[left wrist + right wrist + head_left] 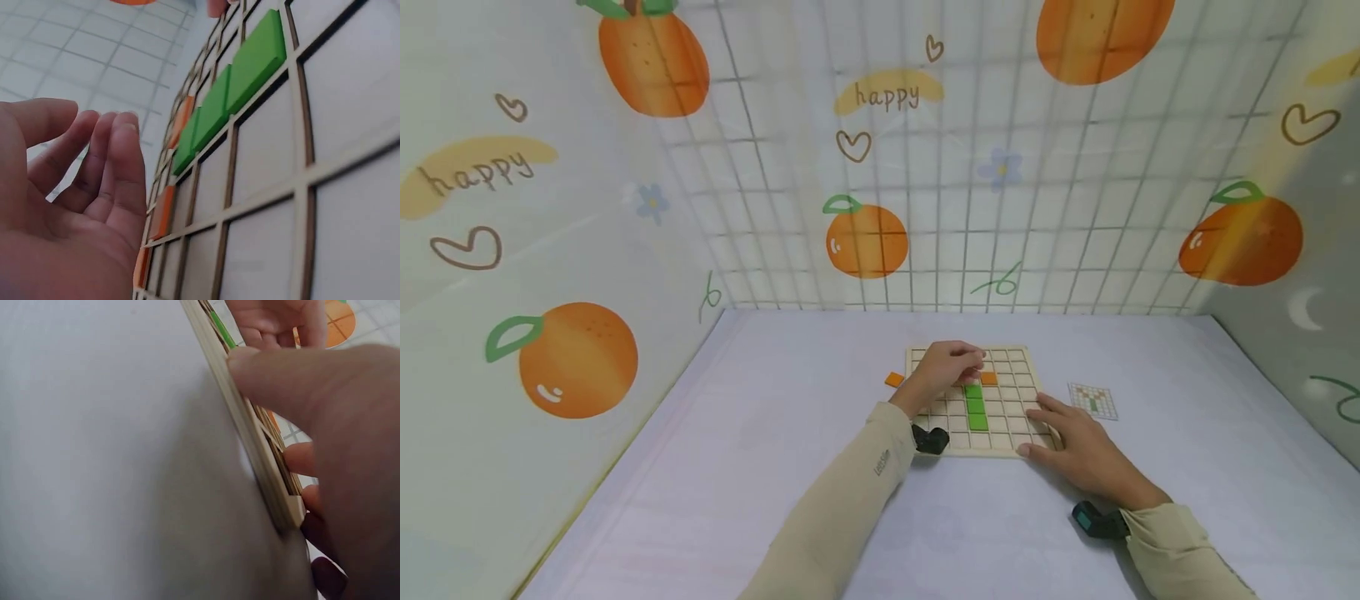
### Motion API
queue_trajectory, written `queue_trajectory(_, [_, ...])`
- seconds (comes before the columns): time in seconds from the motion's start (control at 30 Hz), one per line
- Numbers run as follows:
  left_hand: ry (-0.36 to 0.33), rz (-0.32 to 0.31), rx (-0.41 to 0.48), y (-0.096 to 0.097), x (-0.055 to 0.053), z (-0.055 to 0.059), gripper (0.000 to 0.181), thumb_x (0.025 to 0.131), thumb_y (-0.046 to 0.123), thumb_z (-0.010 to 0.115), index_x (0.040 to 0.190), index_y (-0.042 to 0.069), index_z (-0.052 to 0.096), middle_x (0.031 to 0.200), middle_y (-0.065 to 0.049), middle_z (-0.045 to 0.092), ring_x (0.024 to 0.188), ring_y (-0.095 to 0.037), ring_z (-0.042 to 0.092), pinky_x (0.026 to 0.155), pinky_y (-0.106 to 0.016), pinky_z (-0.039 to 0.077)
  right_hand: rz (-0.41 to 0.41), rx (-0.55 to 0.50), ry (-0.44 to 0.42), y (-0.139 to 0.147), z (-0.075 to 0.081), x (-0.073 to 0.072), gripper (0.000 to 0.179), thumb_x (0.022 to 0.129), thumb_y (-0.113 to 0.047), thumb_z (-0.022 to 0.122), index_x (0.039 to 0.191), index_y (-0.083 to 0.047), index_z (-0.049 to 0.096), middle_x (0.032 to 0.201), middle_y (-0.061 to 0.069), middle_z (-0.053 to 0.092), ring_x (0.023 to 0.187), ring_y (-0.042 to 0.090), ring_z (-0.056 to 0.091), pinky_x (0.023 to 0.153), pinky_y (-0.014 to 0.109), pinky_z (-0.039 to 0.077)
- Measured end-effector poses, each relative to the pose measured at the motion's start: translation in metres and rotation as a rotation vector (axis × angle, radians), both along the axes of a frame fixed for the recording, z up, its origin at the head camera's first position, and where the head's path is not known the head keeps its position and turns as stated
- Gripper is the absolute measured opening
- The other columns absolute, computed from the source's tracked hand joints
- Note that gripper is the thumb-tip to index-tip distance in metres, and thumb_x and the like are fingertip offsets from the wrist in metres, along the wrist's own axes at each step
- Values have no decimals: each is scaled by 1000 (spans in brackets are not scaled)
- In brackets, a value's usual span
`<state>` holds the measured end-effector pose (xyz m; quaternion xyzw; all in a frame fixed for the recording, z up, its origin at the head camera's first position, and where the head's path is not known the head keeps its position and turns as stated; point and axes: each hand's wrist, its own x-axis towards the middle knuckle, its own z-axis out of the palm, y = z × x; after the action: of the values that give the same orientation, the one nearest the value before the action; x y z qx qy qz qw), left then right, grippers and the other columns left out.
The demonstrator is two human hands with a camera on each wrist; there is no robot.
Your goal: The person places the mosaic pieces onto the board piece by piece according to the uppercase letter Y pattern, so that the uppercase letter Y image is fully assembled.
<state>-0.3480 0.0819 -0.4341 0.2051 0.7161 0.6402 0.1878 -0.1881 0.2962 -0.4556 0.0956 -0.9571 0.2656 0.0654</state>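
Observation:
A wooden grid board point(1007, 417) lies on the table. Several green square tiles point(977, 406) form a column in its cells, and an orange tile point(989, 378) sits right of the column's far end. My left hand point(946, 371) is over the board's far part, its fingers bent loosely toward the thumb; nothing shows between them in the left wrist view. Another orange tile point(162, 212) lies on the board beside that hand. My right hand point(1078, 446) rests at the near right corner, thumb on the front rim point(240, 415), fingers spread along the right side.
A loose orange tile point(894, 379) lies on the table just left of the board. Right of the board is a small card point(1093, 402) printed with a coloured grid pattern. Printed curtains point(760, 208) enclose the white table point(700, 467) at the back and sides.

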Motion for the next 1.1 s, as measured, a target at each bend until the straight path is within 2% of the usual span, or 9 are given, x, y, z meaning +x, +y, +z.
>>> queue_trajectory(0.07, [8, -11, 1, -6, 1, 0, 35, 101, 25, 64, 126, 0, 68, 110, -16, 70, 93, -22, 69, 84, -37, 57, -8, 0, -6, -1, -1, 1, 72, 89, -53, 71, 138, -2, 59, 155, 22, 37, 137, 50, 34, 103, 70, 29])
queue_trajectory(0.13, [1, 7, 15, -14, 3, 0, 37, 100, 27, 65, 126, 0, 67, 107, -12, 71, 95, -23, 70, 83, -37, 57, -3, 3, -8, -1, -1, 1, 72, 89, -53, 71, 138, -2, 59, 155, 22, 37, 137, 51, 34, 103, 70, 29])
queue_trajectory(0.27, [-30, 85, 67, -32, 5, 1, 38, 100, 27, 65, 126, 0, 66, 102, -8, 72, 97, -26, 70, 81, -36, 57, 0, -4, -10, -2, -1, 0, 73, 88, -54, 71, 138, -2, 58, 155, 22, 37, 137, 51, 33, 104, 69, 28])
queue_trajectory(0.53, [-6, 216, 87, -60, 12, 8, 34, 101, 25, 63, 123, 0, 68, 111, -19, 69, 90, -20, 69, 79, -33, 57, -10, -3, -12, -1, 0, -1, 74, 88, -55, 71, 139, -2, 58, 156, 22, 36, 138, 52, 31, 104, 70, 28])
queue_trajectory(0.67, [-8, 327, 92, -74, 14, 8, 33, 100, 23, 63, 122, 0, 68, 108, -16, 70, 87, -17, 69, 81, -36, 57, -7, 8, -9, 1, 1, -1, 74, 89, -55, 70, 139, -2, 58, 155, 22, 36, 138, 52, 32, 103, 71, 28])
queue_trajectory(0.77, [-3, 386, 105, -83, 13, 6, 29, 99, 19, 64, 119, -1, 70, 103, -14, 71, 87, -20, 70, 83, -41, 56, -10, 13, -8, 2, 2, -1, 74, 89, -55, 70, 138, -2, 58, 155, 22, 36, 138, 52, 32, 103, 71, 28])
queue_trajectory(0.87, [3, 414, 114, -90, 13, 2, 27, 99, 17, 64, 117, -1, 70, 100, -12, 70, 90, -25, 70, 86, -46, 55, -11, 8, -7, 3, 2, 0, 74, 89, -55, 70, 138, -2, 58, 155, 22, 36, 138, 52, 31, 103, 71, 27])
queue_trajectory(1.1, [25, 454, 75, -103, 17, -7, 31, 98, 18, 64, 122, -2, 68, 107, -16, 69, 96, -29, 68, 83, -41, 56, 3, -16, -9, 2, -2, -1, 73, 89, -55, 70, 139, -3, 58, 156, 21, 36, 139, 51, 30, 104, 70, 26])
